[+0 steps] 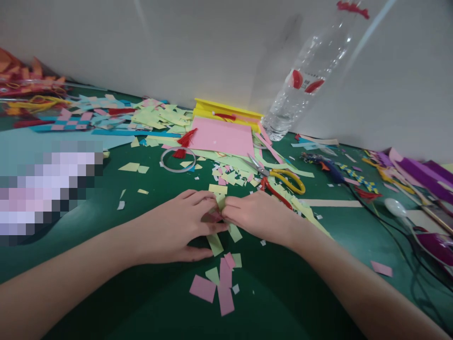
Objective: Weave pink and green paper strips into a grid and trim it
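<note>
Light green and pink paper strips (215, 244) lie together under my fingers, near the middle of the table. My left hand (180, 219) holds them from the left, fingertips bent over the strips and thumb stretched out lower down. From the right, my right hand (260, 215) pinches the paper with its fingers closed. Both hands partly cover the strips, so how they cross cannot be made out. Just below lie loose pink paper pieces (203, 288) and a light green scrap (213, 276). Scissors (283, 178) with yellow and red handles lie beyond my right hand, blades apart.
A clear plastic bottle (307, 75) stands by the wall. Pink paper (221, 136), a roll of tape (178, 159) and heaped green scraps (161, 117) lie farther back. At right are a glue gun (327, 170) with a black cable and a white spoon (396, 207). A pixelated object lies left.
</note>
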`<state>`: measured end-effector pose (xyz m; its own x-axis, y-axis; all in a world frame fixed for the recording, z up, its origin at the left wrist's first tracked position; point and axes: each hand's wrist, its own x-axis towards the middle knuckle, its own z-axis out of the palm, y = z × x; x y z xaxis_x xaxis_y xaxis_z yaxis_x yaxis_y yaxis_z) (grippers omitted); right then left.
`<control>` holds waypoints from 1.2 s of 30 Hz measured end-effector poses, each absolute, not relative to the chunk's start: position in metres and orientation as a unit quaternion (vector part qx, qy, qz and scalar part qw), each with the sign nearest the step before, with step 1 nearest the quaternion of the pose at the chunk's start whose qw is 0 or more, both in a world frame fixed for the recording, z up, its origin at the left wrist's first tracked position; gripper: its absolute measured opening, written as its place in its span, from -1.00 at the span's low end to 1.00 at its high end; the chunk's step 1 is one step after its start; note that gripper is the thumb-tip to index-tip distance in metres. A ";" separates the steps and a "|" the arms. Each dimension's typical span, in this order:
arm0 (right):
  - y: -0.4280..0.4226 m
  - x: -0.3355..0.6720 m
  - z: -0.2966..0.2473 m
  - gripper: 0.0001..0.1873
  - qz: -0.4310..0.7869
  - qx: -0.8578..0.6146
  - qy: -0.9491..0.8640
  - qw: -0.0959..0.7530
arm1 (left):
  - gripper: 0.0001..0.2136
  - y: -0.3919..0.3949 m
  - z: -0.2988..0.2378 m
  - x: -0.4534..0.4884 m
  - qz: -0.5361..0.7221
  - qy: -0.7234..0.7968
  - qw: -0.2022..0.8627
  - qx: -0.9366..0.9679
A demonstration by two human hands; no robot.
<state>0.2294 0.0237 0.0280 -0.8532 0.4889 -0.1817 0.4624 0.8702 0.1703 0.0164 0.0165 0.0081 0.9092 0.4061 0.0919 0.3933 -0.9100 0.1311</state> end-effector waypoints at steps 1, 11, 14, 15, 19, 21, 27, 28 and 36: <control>0.024 0.229 0.028 -0.85 0.058 0.252 0.960 0.105 | -0.64 0.016 0.008 0.017 0.056 0.207 0.055 0.975; 0.024 0.228 0.029 -0.84 0.046 0.260 0.959 0.102 | -0.63 0.015 0.008 0.016 0.048 0.207 0.051 0.976; 0.023 0.227 0.033 -0.82 0.045 0.262 0.956 0.120 | -0.62 0.016 0.008 0.016 0.053 0.208 0.051 0.975; 0.023 0.228 0.034 -0.81 0.040 0.264 0.956 0.119 | -0.62 0.016 0.008 0.016 0.054 0.208 0.053 0.975; 0.024 0.230 0.034 -0.81 -0.039 0.291 0.952 0.082 | -0.64 0.016 0.007 0.016 0.061 0.207 0.052 0.975; 0.025 0.230 0.033 -0.79 -0.079 0.314 0.944 0.059 | -0.64 0.016 0.007 0.016 0.063 0.205 0.051 0.975; 0.025 0.226 0.031 -0.83 -0.060 0.325 0.942 0.066 | -0.65 0.016 0.007 0.016 0.075 0.204 0.056 0.974; 0.025 0.225 0.031 -0.82 -0.057 0.323 0.942 0.068 | -0.65 0.016 0.007 0.016 0.073 0.203 0.056 0.975; 0.018 0.224 0.031 -0.84 -0.003 0.335 0.938 0.090 | -0.65 0.016 0.007 0.016 0.059 0.203 0.045 0.976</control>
